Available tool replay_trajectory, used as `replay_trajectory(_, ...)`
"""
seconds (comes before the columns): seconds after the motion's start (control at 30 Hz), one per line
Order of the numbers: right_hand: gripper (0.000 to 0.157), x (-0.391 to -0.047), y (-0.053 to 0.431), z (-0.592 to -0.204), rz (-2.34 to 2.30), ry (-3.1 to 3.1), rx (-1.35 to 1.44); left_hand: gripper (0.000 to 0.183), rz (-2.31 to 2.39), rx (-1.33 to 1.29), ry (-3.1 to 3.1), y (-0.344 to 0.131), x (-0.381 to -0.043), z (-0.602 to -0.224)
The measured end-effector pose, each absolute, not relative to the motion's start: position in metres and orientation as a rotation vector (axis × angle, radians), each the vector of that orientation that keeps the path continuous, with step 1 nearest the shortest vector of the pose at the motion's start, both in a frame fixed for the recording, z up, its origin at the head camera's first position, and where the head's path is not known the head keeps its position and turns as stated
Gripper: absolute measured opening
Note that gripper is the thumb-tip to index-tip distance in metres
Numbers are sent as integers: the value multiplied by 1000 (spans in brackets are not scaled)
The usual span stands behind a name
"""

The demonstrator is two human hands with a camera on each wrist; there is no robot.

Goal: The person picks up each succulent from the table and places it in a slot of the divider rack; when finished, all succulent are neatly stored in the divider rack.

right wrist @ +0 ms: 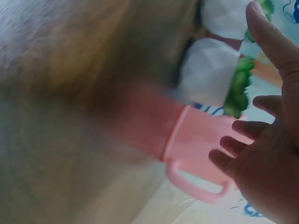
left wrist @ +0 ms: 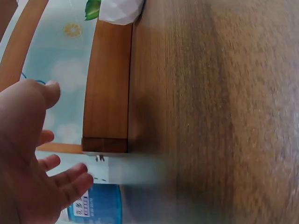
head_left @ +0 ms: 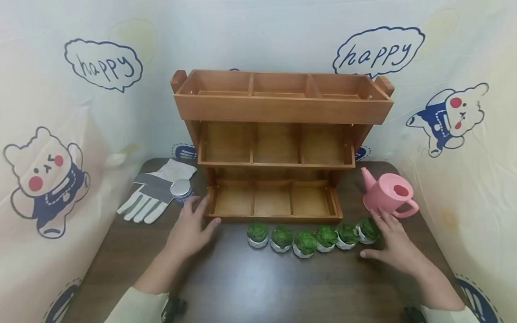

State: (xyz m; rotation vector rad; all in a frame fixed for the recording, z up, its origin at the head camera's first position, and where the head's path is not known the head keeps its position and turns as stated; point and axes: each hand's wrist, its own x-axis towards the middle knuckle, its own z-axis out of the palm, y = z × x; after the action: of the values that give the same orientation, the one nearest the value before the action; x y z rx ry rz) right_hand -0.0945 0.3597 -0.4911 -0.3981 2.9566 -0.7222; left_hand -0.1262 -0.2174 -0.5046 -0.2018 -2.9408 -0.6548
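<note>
My left hand (head_left: 190,233) hovers at the left front corner of a tiered wooden shelf (head_left: 282,111), fingers spread and holding nothing. Just beyond its fingertips stands a small can (head_left: 182,190) with a silver lid; its blue labelled side (left wrist: 100,205) shows in the left wrist view. On the right, my right hand (head_left: 393,244) has its fingers extended beside the last of several small potted plants (head_left: 368,229) in white faceted pots. A pink watering can (head_left: 388,193) stands just past those fingertips. In the right wrist view the nearest white pot (right wrist: 208,72) lies beside the thumb and fingers.
A grey and white work glove (head_left: 155,190) lies at the table's left, behind the can. The potted plants line up along the shelf's front, on the dark wooden table (head_left: 258,291). Printed cloth (head_left: 258,36) hangs behind and at both sides.
</note>
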Motion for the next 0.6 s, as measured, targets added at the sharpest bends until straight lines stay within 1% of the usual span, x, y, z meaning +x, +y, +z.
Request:
replay_trajectory(0.2,126,-102,368,-496,-840,2881,-344,68,-920,-70,-2893,-219,-132,-508)
replay_trajectory(0.33,121,-107,372,-500,-879,2880,-354,66,-976,-20,-2890,-220,-139,-512)
replay_trajectory(0.6,96,-113,373,-508,-903,2916,-360,71,-1046,-23,-2898,-225,-151,-525)
